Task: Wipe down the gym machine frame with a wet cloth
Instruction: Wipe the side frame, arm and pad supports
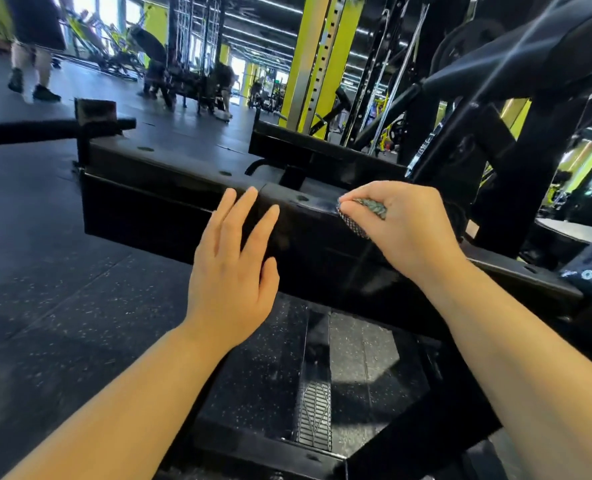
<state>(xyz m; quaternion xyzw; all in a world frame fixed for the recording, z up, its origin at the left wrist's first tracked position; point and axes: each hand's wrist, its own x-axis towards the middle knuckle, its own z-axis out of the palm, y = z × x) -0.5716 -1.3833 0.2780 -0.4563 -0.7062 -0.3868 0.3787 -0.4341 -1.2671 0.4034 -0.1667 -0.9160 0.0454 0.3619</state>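
A black steel beam of the gym machine frame runs across the middle of the view. My right hand grips a bunched grey patterned cloth and holds it against the beam's top edge. A wet streak shines on the beam just left of the cloth. My left hand is spread with straight fingers over the front face of the beam, left of the cloth; whether it touches the metal I cannot tell.
A black padded seat and upright frame members rise at the right. A ribbed foot plate lies on the speckled rubber floor below my arms. Yellow rack posts stand behind. A person walks at far left.
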